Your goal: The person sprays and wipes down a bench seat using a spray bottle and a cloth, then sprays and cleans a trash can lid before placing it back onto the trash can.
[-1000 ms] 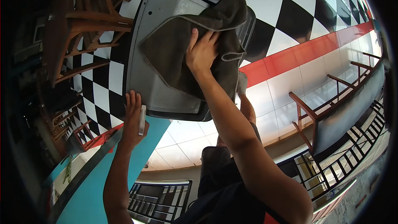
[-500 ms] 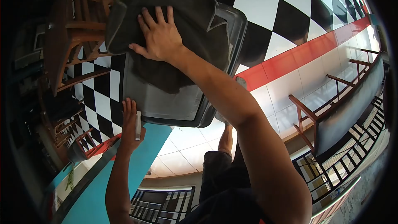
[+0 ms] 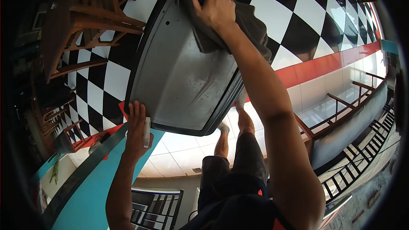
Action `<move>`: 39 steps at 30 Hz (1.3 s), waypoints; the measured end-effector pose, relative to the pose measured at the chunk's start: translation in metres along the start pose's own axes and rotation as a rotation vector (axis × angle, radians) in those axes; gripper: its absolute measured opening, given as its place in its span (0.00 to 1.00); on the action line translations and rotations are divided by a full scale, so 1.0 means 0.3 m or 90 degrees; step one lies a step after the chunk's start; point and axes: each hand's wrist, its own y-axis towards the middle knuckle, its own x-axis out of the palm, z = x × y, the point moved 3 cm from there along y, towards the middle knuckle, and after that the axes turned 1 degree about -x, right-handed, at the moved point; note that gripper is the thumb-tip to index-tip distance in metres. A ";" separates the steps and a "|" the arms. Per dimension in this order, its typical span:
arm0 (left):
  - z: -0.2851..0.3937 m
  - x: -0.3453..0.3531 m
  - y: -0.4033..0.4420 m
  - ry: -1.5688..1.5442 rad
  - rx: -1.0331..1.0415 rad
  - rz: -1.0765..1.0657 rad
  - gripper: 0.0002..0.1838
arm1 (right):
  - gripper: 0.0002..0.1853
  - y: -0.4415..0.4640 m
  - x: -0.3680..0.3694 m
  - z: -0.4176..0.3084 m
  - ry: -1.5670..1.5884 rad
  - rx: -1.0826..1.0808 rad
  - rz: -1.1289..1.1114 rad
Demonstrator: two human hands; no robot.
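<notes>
A large grey panel [image 3: 179, 81] with a black rim and rounded corners is tilted in front of me, with scuffs and small dark holes on its face. My right hand [image 3: 215, 10] grips a dark grey-green cloth [image 3: 251, 25] at the panel's upper end, fingers curled into the bunched fabric. Much of the cloth hangs over the right side. At the lower left corner, my left hand [image 3: 137, 132] has its fingertips on the panel's edge. It also holds a small white object [image 3: 147, 133] against the palm, mostly hidden.
Wooden chairs [image 3: 91, 25] stand at the left on the black-and-white checkered floor [image 3: 272, 21]. A red border strip [image 3: 306, 70] separates it from white tiles. At the right are a dark-topped bench [image 3: 341, 132] and black railings [image 3: 349, 166]. A turquoise surface [image 3: 100, 191] lies at lower left.
The cloth, spread flat under my open right hand before, is now bunched in it and shifted up and right. More of the panel's face shows, and the panel has turned slightly.
</notes>
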 end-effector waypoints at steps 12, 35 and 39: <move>0.044 -0.011 0.011 0.025 -0.016 -0.029 0.49 | 0.40 -0.406 0.093 0.473 0.319 0.033 0.191; 0.048 0.010 0.012 0.015 0.024 0.039 0.52 | 0.50 -1.304 0.268 -0.213 0.119 -0.051 -0.142; 0.067 -0.009 0.019 0.017 0.025 0.036 0.51 | 0.38 -0.795 0.232 0.121 0.173 -0.038 0.087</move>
